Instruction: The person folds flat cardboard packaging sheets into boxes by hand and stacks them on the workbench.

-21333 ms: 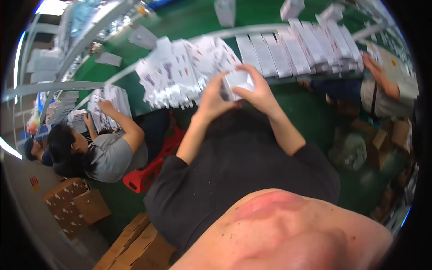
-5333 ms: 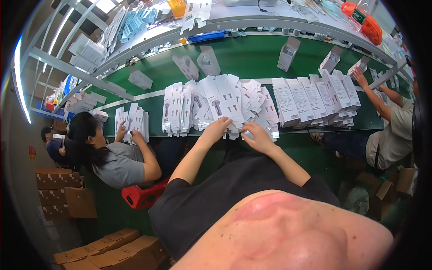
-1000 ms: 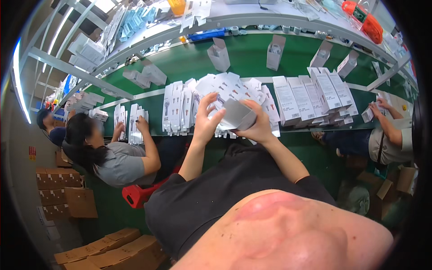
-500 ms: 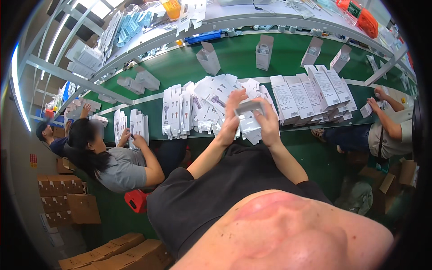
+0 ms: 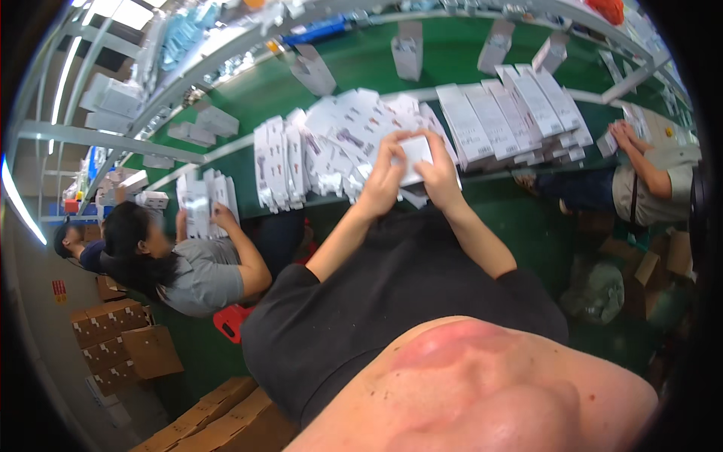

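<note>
A small white carton (image 5: 413,160) is held between both hands in front of my lap, at the near edge of the workbench. Its plain white face is turned up toward me. My left hand (image 5: 384,175) grips the carton's left side with curled fingers. On the opposite side my right hand (image 5: 439,175) is closed on it, thumb on the white face. Just beyond the hands lies a spread of flat printed cartons (image 5: 348,137), partly covered by my fingers. To the right are overlapping rows of long white printed cartons (image 5: 491,113).
Several open-topped boxes, one a white upright box (image 5: 407,60), stand along the green belt (image 5: 361,49) at the back. A metal shelf rail runs above. On the left a co-worker (image 5: 188,264) handles cartons; another person (image 5: 640,173) sits at right. Brown cardboard boxes (image 5: 109,339) are stacked lower left.
My left fingers, spread apart before, are now curled onto the carton. Its open end showed earlier; now a flat white face shows. The whole view has shifted somewhat.
</note>
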`<state>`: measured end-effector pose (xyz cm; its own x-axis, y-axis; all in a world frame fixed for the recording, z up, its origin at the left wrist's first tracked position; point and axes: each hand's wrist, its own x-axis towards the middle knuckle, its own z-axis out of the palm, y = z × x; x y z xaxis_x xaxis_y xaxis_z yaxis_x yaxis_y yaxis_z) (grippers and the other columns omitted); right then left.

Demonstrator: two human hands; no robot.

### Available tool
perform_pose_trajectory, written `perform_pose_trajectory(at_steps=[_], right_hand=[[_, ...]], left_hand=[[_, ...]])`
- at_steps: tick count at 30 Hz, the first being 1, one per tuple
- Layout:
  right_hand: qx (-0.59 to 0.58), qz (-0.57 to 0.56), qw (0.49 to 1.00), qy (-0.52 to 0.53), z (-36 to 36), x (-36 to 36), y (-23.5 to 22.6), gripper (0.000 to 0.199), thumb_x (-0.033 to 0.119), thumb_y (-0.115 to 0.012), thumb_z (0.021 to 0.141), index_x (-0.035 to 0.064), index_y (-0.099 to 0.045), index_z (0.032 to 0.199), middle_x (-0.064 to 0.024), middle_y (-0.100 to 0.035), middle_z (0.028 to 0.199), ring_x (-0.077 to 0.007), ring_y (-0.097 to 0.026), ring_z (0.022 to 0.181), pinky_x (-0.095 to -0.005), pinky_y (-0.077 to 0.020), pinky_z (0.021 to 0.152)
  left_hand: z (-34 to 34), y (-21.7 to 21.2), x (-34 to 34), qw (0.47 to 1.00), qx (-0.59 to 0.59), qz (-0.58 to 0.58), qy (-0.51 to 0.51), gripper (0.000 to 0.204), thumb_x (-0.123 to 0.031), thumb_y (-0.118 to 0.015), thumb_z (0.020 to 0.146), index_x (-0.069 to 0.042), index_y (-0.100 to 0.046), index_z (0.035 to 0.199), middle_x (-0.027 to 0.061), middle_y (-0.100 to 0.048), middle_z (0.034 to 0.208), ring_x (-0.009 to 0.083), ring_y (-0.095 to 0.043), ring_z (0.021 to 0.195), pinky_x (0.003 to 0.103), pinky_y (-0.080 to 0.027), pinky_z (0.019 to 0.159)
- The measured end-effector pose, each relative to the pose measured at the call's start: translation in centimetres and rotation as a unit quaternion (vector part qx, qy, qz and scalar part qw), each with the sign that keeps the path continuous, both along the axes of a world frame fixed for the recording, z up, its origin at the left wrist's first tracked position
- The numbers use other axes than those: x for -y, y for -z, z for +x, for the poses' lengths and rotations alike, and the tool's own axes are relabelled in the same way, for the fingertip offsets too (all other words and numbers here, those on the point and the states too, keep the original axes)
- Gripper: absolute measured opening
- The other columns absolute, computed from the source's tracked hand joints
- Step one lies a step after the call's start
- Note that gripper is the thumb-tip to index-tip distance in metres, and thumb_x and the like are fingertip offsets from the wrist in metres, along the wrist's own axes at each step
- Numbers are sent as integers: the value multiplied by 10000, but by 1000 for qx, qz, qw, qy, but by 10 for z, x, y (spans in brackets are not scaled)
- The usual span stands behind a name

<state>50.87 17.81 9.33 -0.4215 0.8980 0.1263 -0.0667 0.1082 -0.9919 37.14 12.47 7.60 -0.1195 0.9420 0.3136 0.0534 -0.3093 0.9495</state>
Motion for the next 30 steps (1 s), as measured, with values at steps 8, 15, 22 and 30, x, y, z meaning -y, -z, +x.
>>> perform_pose_trajectory(at_steps=[8,15,22,30], right_hand=[[-18,3,999,-42,8,-10,-10,547,64,-524,793,32,-544,1338,-138,-598,1259,-239,-553,1121,-310,-421,992],[17,90,996,6,19,-2,-28,466,124,-667,809,77,-583,1265,-110,-624,1234,-268,-602,1102,-340,-488,937],[183,322,914,162,67,-53,-1,462,126,-771,745,81,-617,1178,-99,-592,1285,-349,-592,1128,-399,-491,972],[375,503,728,277,168,-116,43,312,118,-746,792,95,-682,1096,-37,-637,1246,-320,-628,1116,-397,-501,998]], left_hand=[[9,-20,9,987,154,37,20,768,-104,-794,774,-30,-428,1445,207,-439,1475,338,-442,1342,427,-323,1155],[1,-1,4,984,-140,-55,-100,891,-100,-868,676,-47,-428,1448,209,-393,1519,382,-405,1381,489,-314,1158],[-33,100,-49,905,-320,47,-278,793,-239,-830,762,-88,-463,1448,212,-394,1521,411,-374,1406,573,-251,1169],[-43,164,-52,791,-574,-135,-163,715,-288,-762,831,-64,-464,1442,220,-395,1522,405,-358,1427,602,-265,1163]])
